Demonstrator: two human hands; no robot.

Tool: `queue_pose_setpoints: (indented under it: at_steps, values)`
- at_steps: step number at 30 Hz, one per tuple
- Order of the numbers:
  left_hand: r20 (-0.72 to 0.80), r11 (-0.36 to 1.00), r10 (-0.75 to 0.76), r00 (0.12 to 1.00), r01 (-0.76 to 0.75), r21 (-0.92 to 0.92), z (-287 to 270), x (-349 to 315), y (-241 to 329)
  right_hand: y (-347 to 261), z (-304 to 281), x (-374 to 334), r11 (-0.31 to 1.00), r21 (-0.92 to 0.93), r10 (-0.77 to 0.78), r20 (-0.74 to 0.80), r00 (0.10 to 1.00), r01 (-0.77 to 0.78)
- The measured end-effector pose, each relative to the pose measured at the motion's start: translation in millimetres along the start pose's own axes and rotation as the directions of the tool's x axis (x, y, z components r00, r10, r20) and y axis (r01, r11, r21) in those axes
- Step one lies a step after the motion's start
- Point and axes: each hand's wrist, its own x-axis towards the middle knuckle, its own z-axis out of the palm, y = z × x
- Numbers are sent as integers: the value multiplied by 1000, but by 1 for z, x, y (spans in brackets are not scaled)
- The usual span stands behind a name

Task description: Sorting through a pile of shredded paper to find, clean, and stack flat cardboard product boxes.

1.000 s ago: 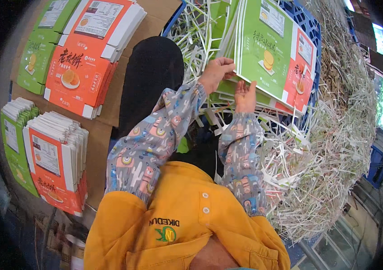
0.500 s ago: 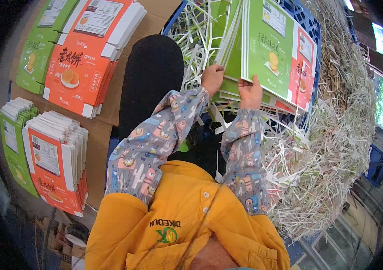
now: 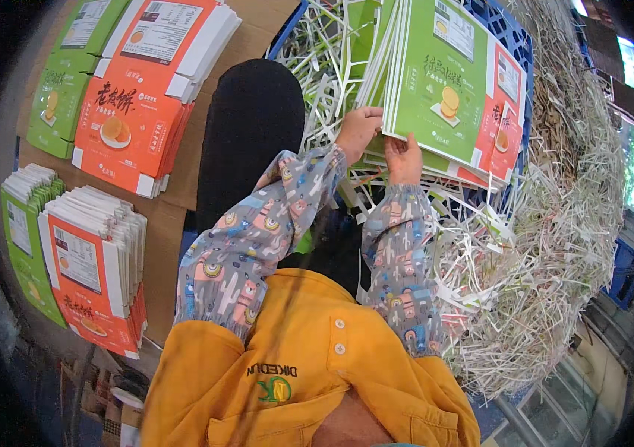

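Note:
Printed green-and-red cardboard sheets [image 3: 443,82] lie in a slightly fanned stack in a blue crate at the upper right. Along the stack's left side, several white sheet edges show one behind another. My left hand [image 3: 358,136] is closed at the near left corner of the upper sheets, its fingertips against their edges. Close beside it, my right hand [image 3: 404,159] pinches the near edge of the same sheets between thumb and fingers. How many sheets each hand grips is hidden. More sheets and white paper strips [image 3: 324,89] lie under and around the stack.
On brown cardboard [image 3: 164,231] at left stand stacks of red printed cartons [image 3: 127,123] and green ones [image 3: 56,97], with another red stack [image 3: 89,261] nearer. The blue crate [image 3: 509,26] rims the sheets. A large heap of shredded paper [image 3: 540,298] spreads along the right.
My left hand has shifted right to the near left corner of the upper sheets. My right hand has slid slightly left and toward me along their near edge. The side stacks are unchanged.

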Motion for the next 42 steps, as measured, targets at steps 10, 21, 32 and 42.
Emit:
queue_pose_setpoints:
  at_steps: [10, 21, 32, 42]
  values:
    - [-155, 970, 129, 979, -92, 227, -11, 6, -12, -17, 17, 13, 988, 152, -14, 170, 985, -12]
    - [-155, 975, 146, 977, -115, 192, -6, 8, -19, -11, -2, 14, 996, 86, -24, -30, 999, 26]
    - [-257, 841, 306, 917, -133, 525, -6, 20, -36, -11, 1, 5, 995, 97, -5, -8, 1000, 6]
    - [9, 949, -69, 998, 68, -309, 6, 5, 2, -12, 0, 2, 997, 78, 30, -183, 983, -16]
